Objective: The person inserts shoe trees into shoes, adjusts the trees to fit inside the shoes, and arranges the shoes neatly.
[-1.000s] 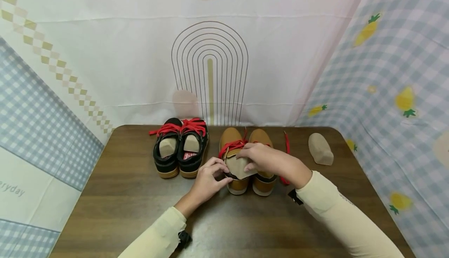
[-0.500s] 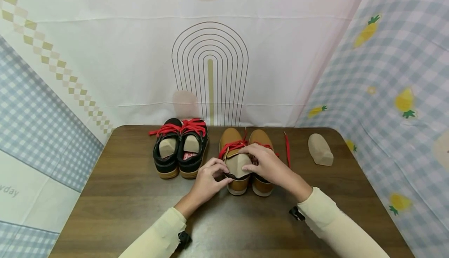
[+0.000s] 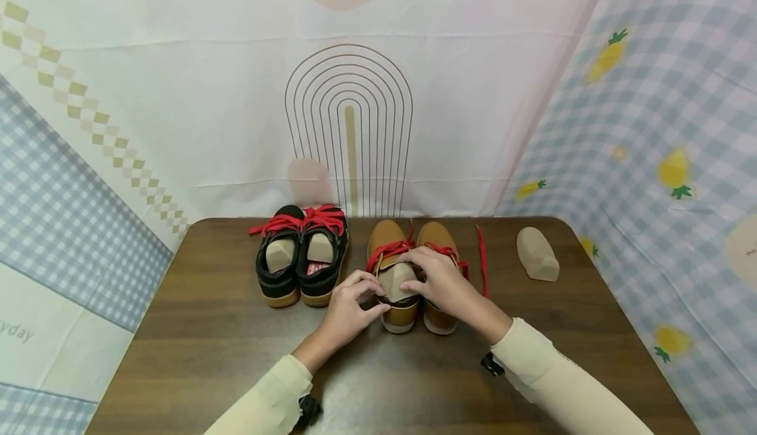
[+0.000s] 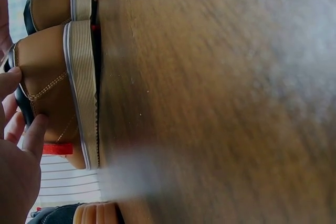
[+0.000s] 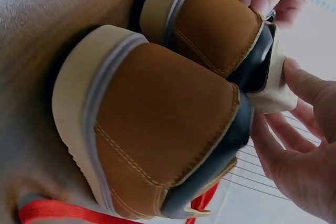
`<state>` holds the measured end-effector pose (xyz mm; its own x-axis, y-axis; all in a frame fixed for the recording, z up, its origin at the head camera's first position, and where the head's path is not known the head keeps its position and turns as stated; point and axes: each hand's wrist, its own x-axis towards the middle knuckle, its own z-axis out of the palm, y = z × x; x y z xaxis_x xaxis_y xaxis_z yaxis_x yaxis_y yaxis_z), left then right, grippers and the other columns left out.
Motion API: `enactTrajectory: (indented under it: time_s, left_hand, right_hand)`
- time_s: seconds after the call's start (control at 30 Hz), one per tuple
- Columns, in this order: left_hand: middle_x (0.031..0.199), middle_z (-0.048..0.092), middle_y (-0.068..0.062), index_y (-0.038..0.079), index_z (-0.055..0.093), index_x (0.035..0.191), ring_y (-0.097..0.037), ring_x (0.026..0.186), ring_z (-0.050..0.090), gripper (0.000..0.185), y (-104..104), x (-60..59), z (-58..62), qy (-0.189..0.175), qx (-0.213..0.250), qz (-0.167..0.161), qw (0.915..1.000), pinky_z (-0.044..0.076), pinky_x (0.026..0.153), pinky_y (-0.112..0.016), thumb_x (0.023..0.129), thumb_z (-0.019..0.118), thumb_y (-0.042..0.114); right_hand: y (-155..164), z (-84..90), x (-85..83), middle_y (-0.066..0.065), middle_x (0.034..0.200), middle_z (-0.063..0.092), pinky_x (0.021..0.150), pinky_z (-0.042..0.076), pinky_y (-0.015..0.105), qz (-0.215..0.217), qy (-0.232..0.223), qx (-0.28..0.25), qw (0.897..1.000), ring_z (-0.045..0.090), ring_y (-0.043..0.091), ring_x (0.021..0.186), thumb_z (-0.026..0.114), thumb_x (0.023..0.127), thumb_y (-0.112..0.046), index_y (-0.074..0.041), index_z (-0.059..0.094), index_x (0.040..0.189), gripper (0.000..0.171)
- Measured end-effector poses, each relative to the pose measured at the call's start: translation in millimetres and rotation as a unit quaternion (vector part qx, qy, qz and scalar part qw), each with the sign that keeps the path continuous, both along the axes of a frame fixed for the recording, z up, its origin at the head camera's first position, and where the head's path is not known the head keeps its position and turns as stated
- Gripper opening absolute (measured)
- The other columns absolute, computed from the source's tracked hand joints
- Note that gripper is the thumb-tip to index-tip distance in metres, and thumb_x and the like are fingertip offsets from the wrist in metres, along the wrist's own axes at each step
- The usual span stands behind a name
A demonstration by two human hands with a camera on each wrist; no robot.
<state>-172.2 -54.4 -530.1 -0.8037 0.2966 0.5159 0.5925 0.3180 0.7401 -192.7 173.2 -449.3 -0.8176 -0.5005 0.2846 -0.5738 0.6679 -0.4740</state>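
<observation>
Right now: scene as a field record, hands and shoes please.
left hand: pinches the collar of the tan shoe
right hand: presses the beige shoe insert into that shoe
second tan shoe: beside the first, touching it
black shoes: to the left, red laces, inserts inside
spare insert: lying at the right of the table
loose red lace: beside the tan pair

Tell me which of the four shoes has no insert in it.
The right tan shoe, under the right hand; its insert lies loose on the table.
</observation>
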Motion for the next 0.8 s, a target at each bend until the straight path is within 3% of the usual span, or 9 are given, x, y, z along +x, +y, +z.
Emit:
enactTrajectory:
  time_s: [0.37,0.53,0.8]
  left_hand:
    - [0.106,0.065,-0.003,0.009,0.074,0.090,-0.016,0.097,0.070,0.022,-2,2.3,2.6,-0.010,-0.002,0.000,0.9999,0.061,0.083,-0.026,0.076,0.092,0.008]
    - [0.105,0.066,-0.004,0.008,0.074,0.089,-0.018,0.097,0.069,0.023,-1,2.3,1.7,0.003,-0.001,0.000,1.0000,0.061,0.083,-0.025,0.076,0.092,0.007]
    - [0.104,0.066,-0.002,0.009,0.074,0.088,-0.017,0.097,0.069,0.023,-1,1.4,2.1,-0.001,-0.002,0.004,1.0000,0.061,0.083,-0.025,0.075,0.092,0.007]
  right_hand:
    - [-2,-10.1,6.9,0.004,0.120,0.069,0.081,0.059,0.036,-0.031,0.020,-0.013,0.999,0.066,0.019,0.103,0.087,0.083,-0.023,-0.013,0.071,0.124,0.045]
    - [-1,-14.1,8.1,0.004,0.119,0.068,0.081,0.059,0.035,-0.037,0.028,-0.021,0.999,0.066,0.019,0.103,0.087,0.083,-0.022,-0.014,0.071,0.124,0.046]
    - [4,-6.4,0.1,0.004,0.112,0.066,0.080,0.061,0.030,0.005,0.003,-0.050,0.999,0.069,0.018,0.096,0.085,0.085,-0.011,-0.012,0.072,0.121,0.039]
